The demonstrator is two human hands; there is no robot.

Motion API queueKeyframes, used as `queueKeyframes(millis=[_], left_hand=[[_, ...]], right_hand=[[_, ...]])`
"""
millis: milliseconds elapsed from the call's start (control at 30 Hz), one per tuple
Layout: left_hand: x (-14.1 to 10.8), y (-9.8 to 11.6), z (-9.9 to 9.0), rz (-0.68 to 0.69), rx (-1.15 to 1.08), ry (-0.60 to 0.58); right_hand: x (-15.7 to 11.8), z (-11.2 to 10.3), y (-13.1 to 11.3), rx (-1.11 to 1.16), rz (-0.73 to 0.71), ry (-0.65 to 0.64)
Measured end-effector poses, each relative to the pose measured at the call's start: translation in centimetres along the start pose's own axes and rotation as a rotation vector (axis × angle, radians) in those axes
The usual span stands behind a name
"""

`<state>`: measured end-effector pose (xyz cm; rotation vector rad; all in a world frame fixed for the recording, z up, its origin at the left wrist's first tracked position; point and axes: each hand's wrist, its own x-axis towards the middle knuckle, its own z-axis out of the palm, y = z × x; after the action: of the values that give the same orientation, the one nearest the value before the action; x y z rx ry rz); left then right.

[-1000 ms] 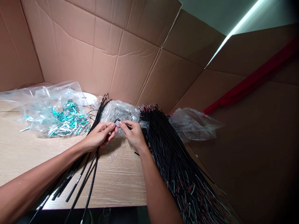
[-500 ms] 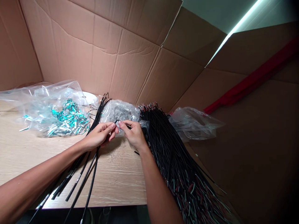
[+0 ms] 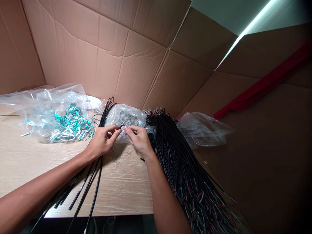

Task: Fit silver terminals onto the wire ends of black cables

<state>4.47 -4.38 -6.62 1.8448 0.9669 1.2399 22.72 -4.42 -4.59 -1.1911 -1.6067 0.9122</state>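
Thumb and fingers of my left hand (image 3: 103,139) pinch the end of a black cable (image 3: 121,127). Close to its right, my right hand (image 3: 139,138) is closed in a pinch on the same cable, whose further run is partly hidden by the fingers. Behind the hands lies a clear bag of small silvery pieces (image 3: 129,117). A few black cables (image 3: 97,169) pass under my left hand and wrist. Beside my right forearm lies a thick bundle of black cables (image 3: 170,146) with red and white wire ends.
A clear bag with teal and silver pieces (image 3: 73,123) lies at the left of the wooden table (image 3: 126,191). Another clear plastic bag (image 3: 204,128) sits right of the bundle. Cardboard walls (image 3: 102,48) stand behind, with a red strip (image 3: 255,87) at the right.
My left hand has turned and its fingers have shifted, with the thumb and forefinger now further round at the cable end. My right hand has hardly moved.
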Motion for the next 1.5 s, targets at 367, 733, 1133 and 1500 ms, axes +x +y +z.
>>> queueKeyframes(millis=[367,733,1133,1500], left_hand=[[0.2,0.0,-0.3,0.127,0.051,0.124],[0.0,-1.0,-0.1,0.109,0.146,0.213],[0.0,0.3,-0.2,0.049,-0.013,0.024],[1.1,0.1,-1.4,-0.464,-1.026,-0.362]], right_hand=[[-0.2,0.0,0.0,0.088,0.046,-0.031],[-0.1,0.5,0.2,0.007,0.021,0.001],[-0.1,0.3,0.1,0.062,0.034,-0.047],[-0.2,-0.6,-0.7,0.317,0.086,-0.178]])
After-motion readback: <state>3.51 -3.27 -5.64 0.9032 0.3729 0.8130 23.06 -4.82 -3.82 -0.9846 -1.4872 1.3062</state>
